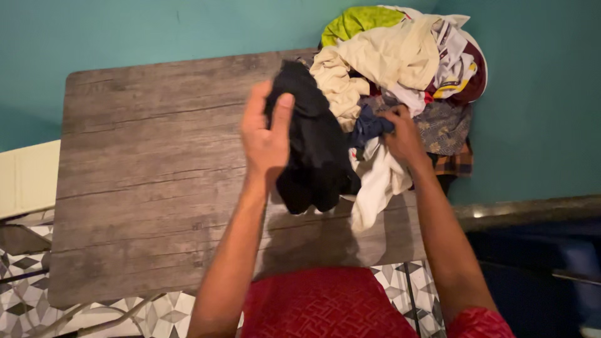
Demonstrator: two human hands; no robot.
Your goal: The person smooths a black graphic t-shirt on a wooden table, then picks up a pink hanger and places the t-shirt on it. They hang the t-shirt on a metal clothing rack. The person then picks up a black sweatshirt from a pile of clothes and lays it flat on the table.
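My left hand (266, 134) grips the upper edge of a black garment (313, 150) and lifts it above the grey wooden table (144, 169). The black cloth hangs down in front of me, bunched. My right hand (404, 134) is closed on a dark blue piece of cloth (369, 125) at the edge of a pile of clothes (400, 62). The pile holds cream, white, green, maroon and patterned garments heaped at the table's far right corner. A white cloth (375, 184) trails from the pile toward me.
A teal wall (156, 31) stands behind the table. Patterned black-and-white floor tiles (25, 288) show at the lower left. A white object (28, 175) sits left of the table. A dark ledge (532, 213) runs on the right. My red shirt (325, 307) fills the bottom.
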